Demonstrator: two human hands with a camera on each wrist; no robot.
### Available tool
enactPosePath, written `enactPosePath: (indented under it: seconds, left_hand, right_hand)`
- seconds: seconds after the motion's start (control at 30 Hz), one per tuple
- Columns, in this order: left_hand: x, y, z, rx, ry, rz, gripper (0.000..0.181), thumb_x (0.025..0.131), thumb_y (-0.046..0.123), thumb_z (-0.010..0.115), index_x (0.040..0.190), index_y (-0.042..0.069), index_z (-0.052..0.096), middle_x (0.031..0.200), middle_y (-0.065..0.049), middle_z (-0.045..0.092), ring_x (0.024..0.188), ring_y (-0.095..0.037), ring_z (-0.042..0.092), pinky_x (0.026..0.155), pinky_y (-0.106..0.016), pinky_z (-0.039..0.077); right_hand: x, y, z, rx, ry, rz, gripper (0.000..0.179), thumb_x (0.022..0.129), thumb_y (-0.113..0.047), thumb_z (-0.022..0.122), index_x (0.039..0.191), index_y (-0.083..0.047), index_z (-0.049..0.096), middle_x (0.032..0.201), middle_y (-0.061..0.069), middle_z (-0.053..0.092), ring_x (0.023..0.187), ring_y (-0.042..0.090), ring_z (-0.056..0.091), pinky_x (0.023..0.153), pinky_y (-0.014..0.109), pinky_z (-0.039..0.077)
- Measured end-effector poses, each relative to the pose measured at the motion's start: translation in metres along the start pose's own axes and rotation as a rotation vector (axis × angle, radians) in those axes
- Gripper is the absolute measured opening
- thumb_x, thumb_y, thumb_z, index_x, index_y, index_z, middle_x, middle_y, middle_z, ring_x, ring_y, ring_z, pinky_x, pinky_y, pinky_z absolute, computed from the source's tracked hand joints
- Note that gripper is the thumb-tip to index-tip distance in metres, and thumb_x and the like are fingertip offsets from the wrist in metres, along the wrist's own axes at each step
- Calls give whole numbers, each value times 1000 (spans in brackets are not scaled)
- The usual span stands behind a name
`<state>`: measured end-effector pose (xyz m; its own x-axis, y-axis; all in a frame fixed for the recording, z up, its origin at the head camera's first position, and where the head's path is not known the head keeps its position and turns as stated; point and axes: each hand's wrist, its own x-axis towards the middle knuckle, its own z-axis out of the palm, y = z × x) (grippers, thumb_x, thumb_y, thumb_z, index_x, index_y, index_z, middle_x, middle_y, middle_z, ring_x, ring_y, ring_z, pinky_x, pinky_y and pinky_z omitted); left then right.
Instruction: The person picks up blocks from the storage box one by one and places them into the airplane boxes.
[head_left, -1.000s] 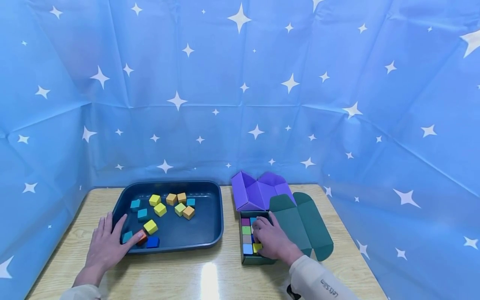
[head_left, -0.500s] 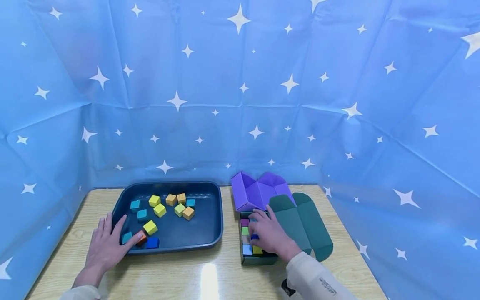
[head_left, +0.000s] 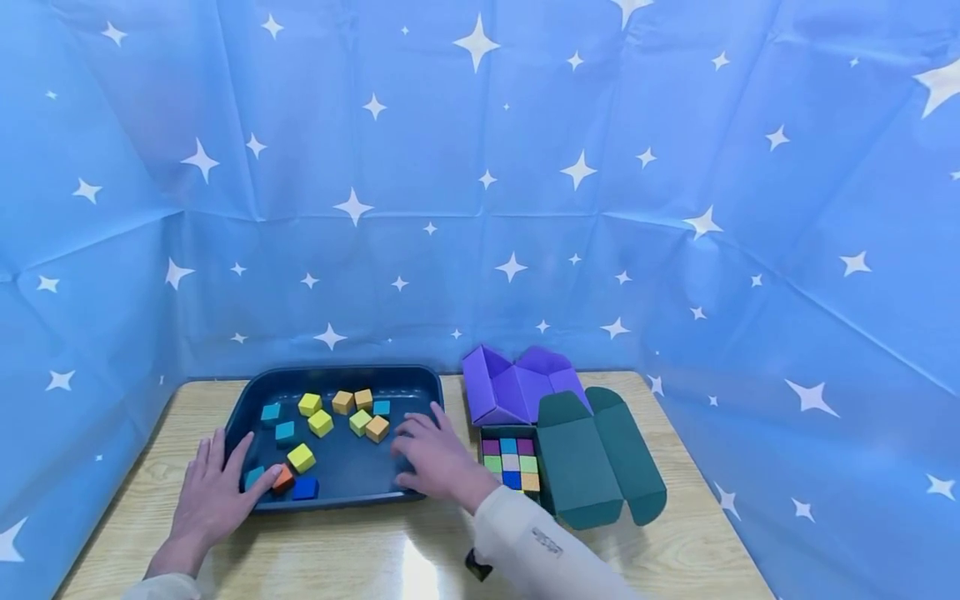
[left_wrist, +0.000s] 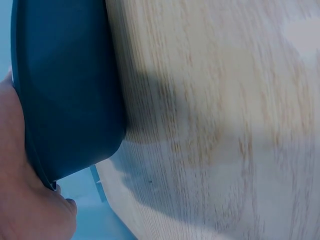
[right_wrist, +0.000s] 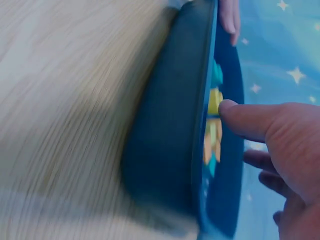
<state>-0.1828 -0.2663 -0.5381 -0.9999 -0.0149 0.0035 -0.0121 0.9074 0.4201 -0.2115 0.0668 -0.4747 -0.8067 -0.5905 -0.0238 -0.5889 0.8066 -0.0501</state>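
Observation:
A dark blue tray (head_left: 352,479) on the left holds several loose cubes in yellow, orange, teal and blue. My left hand (head_left: 213,500) rests at its front left corner, fingers spread, thumb reaching over the rim near a red-orange cube (head_left: 283,478). Over the tray's right side hovers my right hand (head_left: 438,458), fingers apart and slightly bent, nothing between them. From the right wrist its thumb appears above the rim, near a yellow cube (right_wrist: 215,101). An open green box (head_left: 581,467) contains rows of coloured cubes (head_left: 510,461); my right forearm hides its front.
Behind the green box stands an open purple box (head_left: 495,404), its lid folded back. A wooden table (head_left: 360,542) carries everything. Blue cloth (head_left: 420,283) with white stars hangs behind and at both sides.
My right hand has left the green box and moved left to above the tray, uncovering the cubes in the box. My left hand has stayed at the tray's corner.

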Motion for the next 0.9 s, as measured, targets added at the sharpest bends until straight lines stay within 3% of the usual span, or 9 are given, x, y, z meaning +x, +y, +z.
enactPosePath:
  seconds: [0.3,0.63,0.9]
  left_hand:
    - [-1,0,-1,3,15,9,94,92,68,43,150,-3,24,155,-40,-1,141,-60,-4,110,-75,5]
    - [-1,0,-2,-19,-8,-6,88,96,66,38,151,-1,24,156,-38,-4,142,-59,-7,111,-75,2]
    - [-1,2,0,-17,15,-5,82,98,61,38,151,0,27,157,-37,-1,143,-57,-4,111,-75,5]
  right_hand:
    - [43,-46,13,-64,-20,-14,35,85,-55,68,116,-40,66,129,-16,58,134,10,43,123,52,20]
    - [67,-78,28,-45,-52,21,36,82,-63,64,113,-46,68,123,-21,60,128,4,46,122,51,21]
    - [79,-91,32,-48,-77,47,37,80,-66,63,111,-47,69,125,-22,60,131,5,45,123,51,21]
